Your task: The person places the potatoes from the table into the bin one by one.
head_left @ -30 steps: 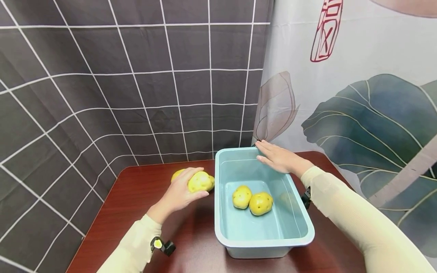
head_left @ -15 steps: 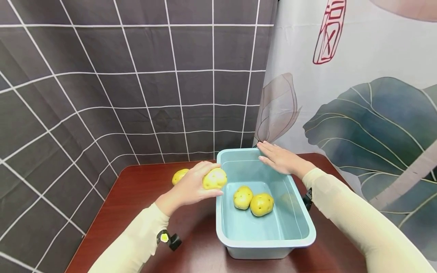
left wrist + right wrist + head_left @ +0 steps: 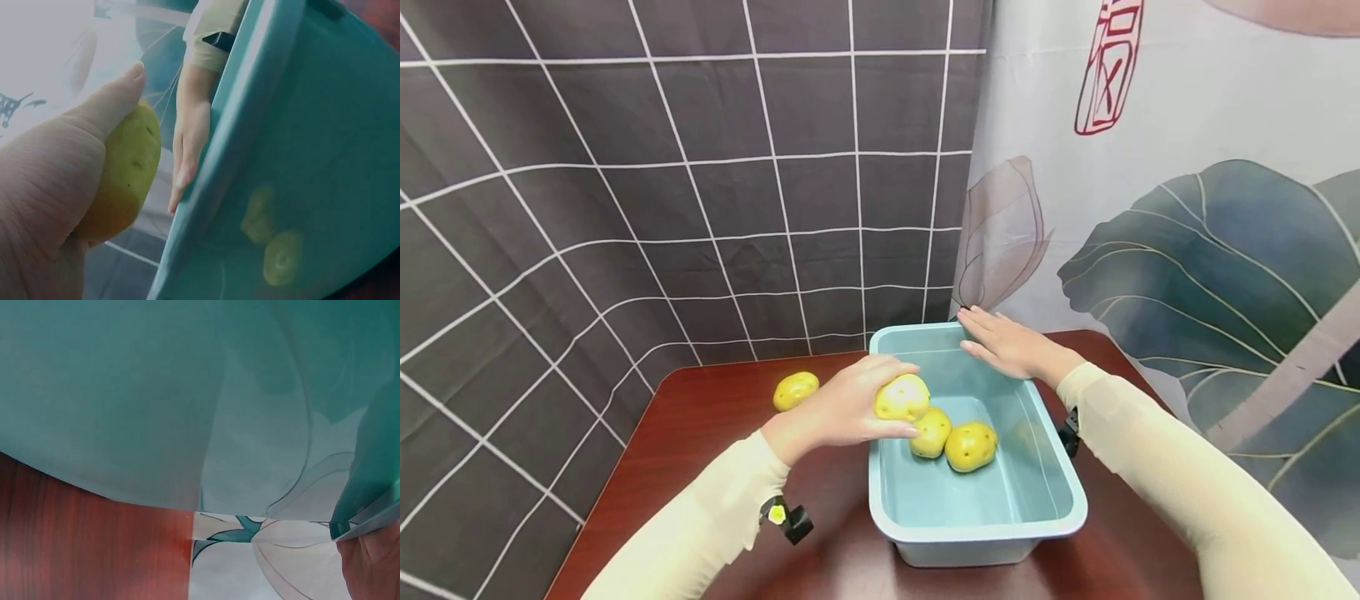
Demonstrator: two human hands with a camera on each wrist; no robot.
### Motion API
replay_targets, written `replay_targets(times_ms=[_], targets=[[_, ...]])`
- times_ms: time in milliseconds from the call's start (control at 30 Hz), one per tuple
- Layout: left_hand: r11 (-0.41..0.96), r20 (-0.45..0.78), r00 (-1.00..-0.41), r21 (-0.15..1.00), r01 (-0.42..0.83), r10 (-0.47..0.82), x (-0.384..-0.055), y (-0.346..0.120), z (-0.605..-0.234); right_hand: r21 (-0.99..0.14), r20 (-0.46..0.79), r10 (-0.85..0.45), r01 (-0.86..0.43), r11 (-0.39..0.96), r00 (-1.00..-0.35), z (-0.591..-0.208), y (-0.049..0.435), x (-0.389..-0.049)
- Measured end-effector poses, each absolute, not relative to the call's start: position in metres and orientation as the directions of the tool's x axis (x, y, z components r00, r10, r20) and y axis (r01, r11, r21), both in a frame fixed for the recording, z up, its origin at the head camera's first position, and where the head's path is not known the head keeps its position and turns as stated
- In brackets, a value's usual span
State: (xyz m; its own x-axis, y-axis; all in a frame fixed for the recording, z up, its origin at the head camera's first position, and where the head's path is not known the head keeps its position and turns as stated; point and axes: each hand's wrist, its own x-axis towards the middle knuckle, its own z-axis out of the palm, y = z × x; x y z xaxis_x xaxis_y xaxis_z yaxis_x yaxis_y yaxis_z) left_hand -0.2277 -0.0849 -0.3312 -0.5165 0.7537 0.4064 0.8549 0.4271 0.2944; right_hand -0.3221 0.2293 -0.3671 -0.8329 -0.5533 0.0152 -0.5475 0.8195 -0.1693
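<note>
My left hand (image 3: 850,406) grips a yellow potato (image 3: 902,397) between thumb and fingers, over the left rim of a light blue plastic basin (image 3: 977,533). In the left wrist view the held potato (image 3: 128,169) sits against the palm. Two more potatoes lie side by side on the basin floor, a left potato (image 3: 931,435) partly overlapped by the held one and a right potato (image 3: 972,447). At the basin's far right corner my right hand (image 3: 1011,344) rests on the rim with its fingers straight. Only part of the right hand (image 3: 375,562) shows in the right wrist view.
Another potato (image 3: 795,390) lies on the red-brown wooden table (image 3: 700,433), left of the basin and behind my left wrist. A dark grid-patterned curtain (image 3: 700,192) and a white curtain (image 3: 1022,100) with leaf prints stand right behind the table.
My left hand has carried the potato right, from over the table to above the basin's left side, uncovering the potato left behind. The right hand stays at the rim.
</note>
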Motion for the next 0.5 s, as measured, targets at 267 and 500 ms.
replay_targets(times_ms=[267, 500], targets=[[0.405, 0.298, -0.461, 0.232, 0.884, 0.835, -0.231, -0.056, -0.318, -0.187, 0.010, -0.556, -0.548, 0.815, -0.831, -0.364, 0.230, -0.321], [0.417, 0.179, -0.450, 0.194, 0.888, 0.875, -0.240, -0.031, -0.317, -0.175, 0.043, -0.567, -0.565, 0.806, -0.822, -0.366, 0.231, -0.321]])
